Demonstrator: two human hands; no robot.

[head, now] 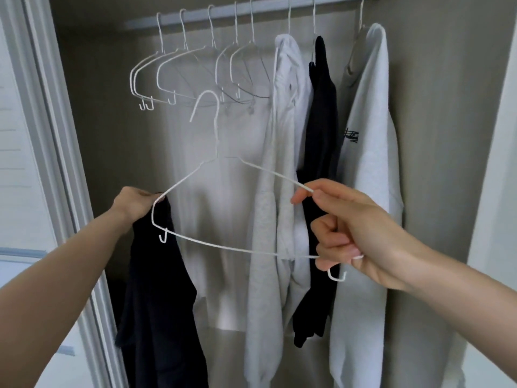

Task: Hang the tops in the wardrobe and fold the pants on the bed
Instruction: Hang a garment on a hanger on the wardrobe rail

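Two hands share the work in front of the wardrobe rail [195,16]. The right hand [355,233] grips the right end of a white wire hanger [215,242], thumb and forefinger pinching the upper arm, the other fingers curled round the bottom bar. The left hand [134,203] pinches a dark top [159,298] at the hanger's left shoulder; the cloth hangs straight down from that corner. The hanger's long axis runs across, hook up and well below the rail. The top lies on the left hand's side, so that end likely feeds in first. Three garments hang on the rail's right part.
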